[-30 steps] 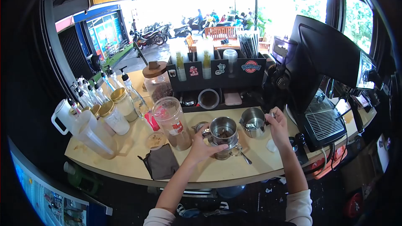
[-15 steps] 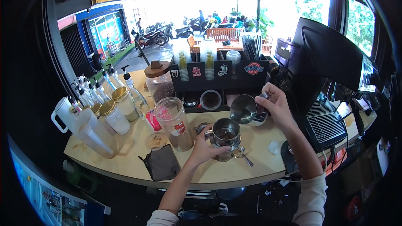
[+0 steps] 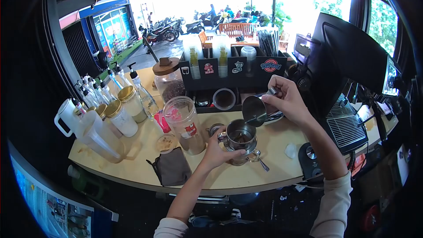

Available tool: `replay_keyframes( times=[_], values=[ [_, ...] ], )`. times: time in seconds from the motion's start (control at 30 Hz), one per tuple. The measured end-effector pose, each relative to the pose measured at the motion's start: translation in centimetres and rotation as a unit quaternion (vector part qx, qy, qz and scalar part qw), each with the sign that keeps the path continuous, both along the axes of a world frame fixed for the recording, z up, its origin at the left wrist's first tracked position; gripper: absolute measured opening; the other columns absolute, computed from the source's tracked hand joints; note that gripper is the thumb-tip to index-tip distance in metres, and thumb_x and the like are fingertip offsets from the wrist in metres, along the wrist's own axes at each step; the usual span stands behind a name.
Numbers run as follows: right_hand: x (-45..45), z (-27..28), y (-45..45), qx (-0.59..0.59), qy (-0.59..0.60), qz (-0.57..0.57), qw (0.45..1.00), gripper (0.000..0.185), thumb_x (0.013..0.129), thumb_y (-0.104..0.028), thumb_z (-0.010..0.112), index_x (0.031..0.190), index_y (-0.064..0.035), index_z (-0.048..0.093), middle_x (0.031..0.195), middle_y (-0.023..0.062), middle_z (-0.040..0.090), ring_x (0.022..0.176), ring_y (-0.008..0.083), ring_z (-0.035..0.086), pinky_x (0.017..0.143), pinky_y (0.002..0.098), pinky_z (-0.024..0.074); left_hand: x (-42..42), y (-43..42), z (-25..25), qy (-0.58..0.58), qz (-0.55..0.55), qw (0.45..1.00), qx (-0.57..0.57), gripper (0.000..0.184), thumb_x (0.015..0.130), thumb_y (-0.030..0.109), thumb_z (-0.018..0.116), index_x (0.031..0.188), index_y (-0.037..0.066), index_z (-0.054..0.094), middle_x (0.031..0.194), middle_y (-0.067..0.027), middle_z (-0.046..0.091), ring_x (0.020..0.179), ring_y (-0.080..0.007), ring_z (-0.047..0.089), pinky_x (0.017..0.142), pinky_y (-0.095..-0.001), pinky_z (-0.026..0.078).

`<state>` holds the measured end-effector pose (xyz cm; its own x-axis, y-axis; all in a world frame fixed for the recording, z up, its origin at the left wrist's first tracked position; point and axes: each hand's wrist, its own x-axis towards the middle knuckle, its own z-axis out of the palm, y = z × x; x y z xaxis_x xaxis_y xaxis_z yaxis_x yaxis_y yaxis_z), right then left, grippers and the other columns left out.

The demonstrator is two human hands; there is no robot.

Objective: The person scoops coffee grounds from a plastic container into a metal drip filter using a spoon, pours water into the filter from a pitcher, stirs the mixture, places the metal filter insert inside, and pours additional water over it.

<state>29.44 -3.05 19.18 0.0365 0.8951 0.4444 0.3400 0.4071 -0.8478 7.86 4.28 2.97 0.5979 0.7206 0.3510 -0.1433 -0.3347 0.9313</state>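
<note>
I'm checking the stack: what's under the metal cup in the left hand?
Part of a handled lower cup shows, with a spoon beside it. The metal cup covers the lower cup's mouth; the left hand hides some of its side.

Near the front edge of the desk (image 3: 275,174), the left grip (image 3: 218,154) covers the left part of the cup (image 3: 239,161) under the filter (image 3: 242,135), whose contents are too dim to tell; the right grip (image 3: 287,101) partly hides the handle of the pitcher (image 3: 254,112); beyond the far edge, people (image 3: 212,12) are too small to make out

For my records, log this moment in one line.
left hand: holding round silver metal cup; right hand: holding tilted silver metal pitcher near cup's rim
</note>
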Motion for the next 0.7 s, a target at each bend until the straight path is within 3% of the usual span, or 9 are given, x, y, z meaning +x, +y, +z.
replay_keyframes(
  times=[0.07,0.1,0.17,0.7],
  values=[
    [-0.6,0.2,0.0,0.018,-0.020,-0.007,1.000,0.029,0.079,-0.004,0.066,0.075,-0.0081,0.039,0.065,-0.0077,0.035,0.059,-0.0016,0.032,0.050,0.0191,0.0272,0.1,0.3,-0.4,0.002,0.003,1.000,0.011,0.090,0.056,0.031,0.090,0.128,0.001,0.045,0.119,-0.0132,0.058,0.114,-0.0236,0.054,0.101,-0.0373,0.040],
    [-0.5,0.3,0.0,0.017,-0.020,-0.007,1.000,0.029,0.079,-0.004,0.066,0.075,-0.0081,0.039,0.065,-0.0077,0.035,0.059,-0.0016,0.032,0.050,0.0191,0.0272,0.1,0.2,-0.4,0.002,0.004,1.000,0.011,0.090,0.056,0.031,0.090,0.128,0.001,0.045,0.119,-0.0132,0.058,0.114,-0.0236,0.054,0.101,-0.0373,0.040],
    [-0.3,0.4,0.0,0.010,-0.054,-0.002,0.999,0.028,0.080,-0.004,0.069,0.075,-0.0081,0.041,0.069,-0.0062,0.043,0.062,-0.0029,0.043,0.053,0.0152,0.0380,0.1,0.2,-0.4,-0.002,0.002,1.000,0.011,0.090,0.055,0.031,0.090,0.128,0.001,0.045,0.118,-0.0131,0.058,0.113,-0.0234,0.054,0.101,-0.0373,0.040],
    [-1.6,1.3,-0.6,-0.015,-0.029,0.019,0.999,0.027,0.081,-0.007,0.069,0.076,-0.0074,0.042,0.066,-0.0047,0.045,0.061,-0.0014,0.047,0.051,0.0165,0.0391,0.2,0.3,-0.7,-0.012,-0.008,1.000,0.005,0.091,0.056,0.030,0.090,0.129,0.001,0.044,0.119,-0.0132,0.057,0.114,-0.0234,0.054,0.101,-0.0371,0.040]
  ],
)
